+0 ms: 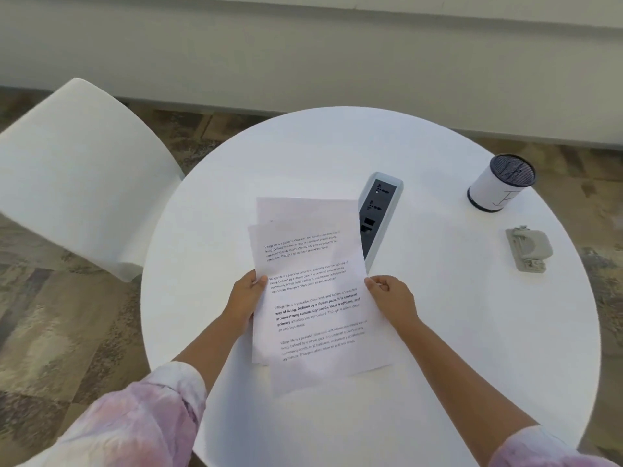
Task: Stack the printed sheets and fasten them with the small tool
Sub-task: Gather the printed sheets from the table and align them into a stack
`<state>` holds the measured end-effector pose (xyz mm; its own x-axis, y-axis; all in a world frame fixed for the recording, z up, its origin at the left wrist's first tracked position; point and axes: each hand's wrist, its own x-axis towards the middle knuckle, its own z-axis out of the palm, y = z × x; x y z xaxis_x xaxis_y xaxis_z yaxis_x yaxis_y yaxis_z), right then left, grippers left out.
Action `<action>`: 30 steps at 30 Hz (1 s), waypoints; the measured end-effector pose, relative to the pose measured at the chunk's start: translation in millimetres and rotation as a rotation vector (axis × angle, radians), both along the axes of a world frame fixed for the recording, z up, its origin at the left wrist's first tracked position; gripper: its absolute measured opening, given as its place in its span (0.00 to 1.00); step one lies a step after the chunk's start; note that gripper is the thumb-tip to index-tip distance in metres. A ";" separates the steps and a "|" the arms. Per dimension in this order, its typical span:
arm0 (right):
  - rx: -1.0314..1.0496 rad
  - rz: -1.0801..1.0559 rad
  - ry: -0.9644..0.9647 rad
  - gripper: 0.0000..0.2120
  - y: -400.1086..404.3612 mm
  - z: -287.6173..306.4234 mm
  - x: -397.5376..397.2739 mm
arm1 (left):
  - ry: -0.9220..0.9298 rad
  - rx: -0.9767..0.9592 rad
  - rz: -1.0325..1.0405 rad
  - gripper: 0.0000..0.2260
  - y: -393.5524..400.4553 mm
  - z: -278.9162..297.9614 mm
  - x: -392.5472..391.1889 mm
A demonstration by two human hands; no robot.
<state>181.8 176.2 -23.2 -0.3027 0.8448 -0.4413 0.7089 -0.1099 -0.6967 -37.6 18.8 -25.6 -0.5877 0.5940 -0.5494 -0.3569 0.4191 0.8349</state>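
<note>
Printed sheets (313,298) overlap loosely, fanned out of line, over the middle of the round white table (455,332). My left hand (244,299) grips their left edge, thumb on top. At the right edge my right hand (392,298) pinches the sheets. The top sheet carries several paragraphs of text. A small grey tool (529,248), like a punch or stapler, lies on the table far to the right, apart from both hands.
A grey power socket block (379,214) stands on the table, touching the sheets' upper right corner. A white mesh-topped cup (500,182) sits at the back right. A white chair (77,176) stands left of the table.
</note>
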 end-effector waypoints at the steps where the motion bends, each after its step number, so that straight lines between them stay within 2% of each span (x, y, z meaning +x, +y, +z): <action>1: -0.038 -0.009 0.054 0.15 1.9 0.9 3.1 | -0.026 0.017 -0.001 0.08 -0.5 0.8 0.2; 4: -0.228 -0.076 0.263 0.15 3.7 10.2 11.7 | -0.085 0.034 -0.022 0.10 -3.9 7.1 2.6; 8: -0.249 -0.152 0.397 0.27 8.3 26.0 17.5 | -0.083 0.073 -0.087 0.12 -1.6 23.7 2.6; 10: -0.250 -0.100 0.448 0.23 11.7 41.5 15.6 | -0.065 0.113 -0.108 0.13 6.3 37.8 1.7; 13: -0.124 -0.061 0.524 0.11 15.8 65.7 12.3 | -0.025 0.189 -0.150 0.13 21.6 65.5 2.4; 18: 0.051 -0.087 0.634 0.04 23.7 102.8 8.4 | 0.084 0.365 -0.155 0.09 40.8 109.5 1.5; 21: 0.077 -0.070 0.702 0.04 28.1 116.7 10.8 | 0.155 0.423 -0.195 0.09 41.5 126.1 6.4; 24: 0.085 -0.030 0.755 0.07 26.5 122.7 13.5 | 0.196 0.397 -0.309 0.08 38.3 131.1 13.0; 27: 0.138 0.027 0.718 0.11 20.3 123.6 15.7 | 0.207 0.364 -0.355 0.11 37.4 130.6 19.6; 30: 0.161 0.009 0.693 0.10 16.4 121.6 15.3 | 0.247 0.361 -0.343 0.15 39.3 135.5 27.0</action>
